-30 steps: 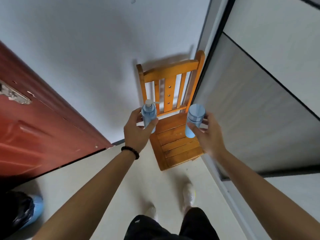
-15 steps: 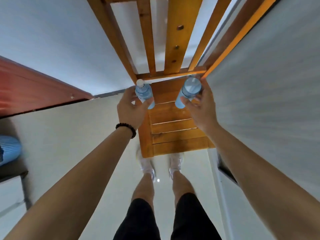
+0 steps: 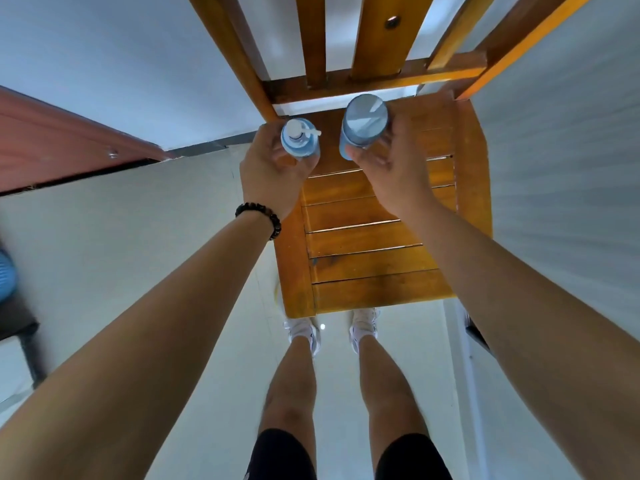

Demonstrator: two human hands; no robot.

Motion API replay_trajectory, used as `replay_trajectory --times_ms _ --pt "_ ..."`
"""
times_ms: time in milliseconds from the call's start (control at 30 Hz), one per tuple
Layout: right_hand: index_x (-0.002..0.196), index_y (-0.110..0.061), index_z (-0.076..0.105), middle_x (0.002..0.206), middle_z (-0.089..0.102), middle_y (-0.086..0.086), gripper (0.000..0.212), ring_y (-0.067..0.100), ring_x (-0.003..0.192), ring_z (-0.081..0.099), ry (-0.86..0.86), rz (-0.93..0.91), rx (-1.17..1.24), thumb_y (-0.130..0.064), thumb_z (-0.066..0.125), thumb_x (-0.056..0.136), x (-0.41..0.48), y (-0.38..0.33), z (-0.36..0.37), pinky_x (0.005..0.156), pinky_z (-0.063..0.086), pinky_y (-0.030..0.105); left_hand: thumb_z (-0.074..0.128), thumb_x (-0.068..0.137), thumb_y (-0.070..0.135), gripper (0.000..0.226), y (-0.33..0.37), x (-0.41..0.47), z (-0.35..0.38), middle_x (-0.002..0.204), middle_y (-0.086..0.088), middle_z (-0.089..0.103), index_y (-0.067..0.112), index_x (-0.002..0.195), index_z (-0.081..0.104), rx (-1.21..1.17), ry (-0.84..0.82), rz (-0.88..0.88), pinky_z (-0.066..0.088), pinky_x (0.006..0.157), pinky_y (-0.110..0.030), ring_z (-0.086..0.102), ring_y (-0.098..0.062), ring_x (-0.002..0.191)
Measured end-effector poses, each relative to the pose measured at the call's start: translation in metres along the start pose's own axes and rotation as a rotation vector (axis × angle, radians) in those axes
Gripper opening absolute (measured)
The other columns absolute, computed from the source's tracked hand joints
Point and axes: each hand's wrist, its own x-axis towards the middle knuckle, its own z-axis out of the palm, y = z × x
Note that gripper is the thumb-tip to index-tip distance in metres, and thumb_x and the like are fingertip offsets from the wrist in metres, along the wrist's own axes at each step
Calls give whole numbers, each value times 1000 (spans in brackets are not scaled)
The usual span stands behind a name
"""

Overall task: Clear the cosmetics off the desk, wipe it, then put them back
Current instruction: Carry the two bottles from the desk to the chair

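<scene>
My left hand (image 3: 272,171) grips a small blue pump bottle (image 3: 299,140) with a white pump head, held upright over the back left of a wooden chair seat (image 3: 367,265). A taller blue bottle with a grey-blue cap (image 3: 363,124) is held in my right hand (image 3: 391,168), over the back of the seat near the chair's backrest rail (image 3: 374,81). Both bottles are seen from above. Whether their bases touch the seat is hidden by my hands. The desk is out of view.
The chair stands against a white wall (image 3: 121,64), with a grey panel (image 3: 568,150) on its right and a red-brown door (image 3: 52,143) to the left. My legs and white shoes (image 3: 304,332) stand on the pale floor just before the seat's front edge.
I have stepped up to the chair and leaned over it. Both hands lowered the bottles toward the back of the seat; the bottles now sit closer together.
</scene>
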Motion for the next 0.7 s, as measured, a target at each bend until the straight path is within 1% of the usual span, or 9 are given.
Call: replay_trajectory --times_ms 133,267,333,400,433,467,500,600,700 --pt "143 -25 38 145 51 -8 68 8 135 46 -10 -29 -72 -35 74 87 0 2 1 96 46 13 76 82 36 52 -4 -1 2 123 12 63 23 128 55 31 -25 25 40 80 -1 55 3 106" --pt "149 -28 31 151 44 -7 77 13 140 41 -26 -38 -193 -40 74 86 -3 -8 -8 109 45 35 73 85 34 59 3 -3 -1 131 11 60 25 138 48 88 -67 41 43 95 -20 53 -3 117" --pt "153 -30 23 157 35 -4 83 17 144 34 -39 -37 -280 -45 71 87 -13 -22 -17 113 40 35 69 88 35 63 13 -8 -10 137 8 56 25 143 41 119 -85 61 44 100 -29 51 -10 125" --pt "153 -23 26 158 35 2 79 17 144 26 63 -123 -430 -47 67 90 -30 -43 -30 111 28 9 62 92 39 60 29 -20 -26 141 5 53 25 145 38 144 -55 84 46 103 -37 49 -14 128" --pt "152 -19 31 156 38 6 75 18 142 21 137 -195 -513 -48 64 91 -41 -57 -37 103 14 -6 58 94 42 58 40 -29 -38 144 3 50 25 145 37 151 -24 94 46 104 -40 48 -16 130" --pt "152 -17 33 156 39 7 72 19 142 22 182 -255 -565 -50 60 93 -51 -73 -45 95 4 -12 54 96 44 57 53 -40 -52 148 2 46 24 146 37 157 14 107 44 106 -42 45 -17 133" --pt "153 -19 30 158 35 6 72 20 144 26 185 -291 -589 -54 55 96 -61 -94 -52 98 2 -8 51 97 44 56 67 -53 -69 151 0 42 23 147 36 163 51 130 41 109 -43 41 -19 137" --pt "157 -26 17 165 17 -1 72 21 150 21 132 -418 -592 -60 41 99 -87 -163 -71 118 21 32 43 100 40 55 117 -97 -130 156 -4 34 18 149 34 199 174 237 33 114 -44 31 -20 143" --pt "158 -27 13 166 10 -2 69 19 152 13 106 -600 -550 -58 38 101 -108 -248 -72 119 24 41 42 101 36 53 165 -142 -209 156 -8 32 12 148 35 205 325 338 33 115 -48 30 -22 145"
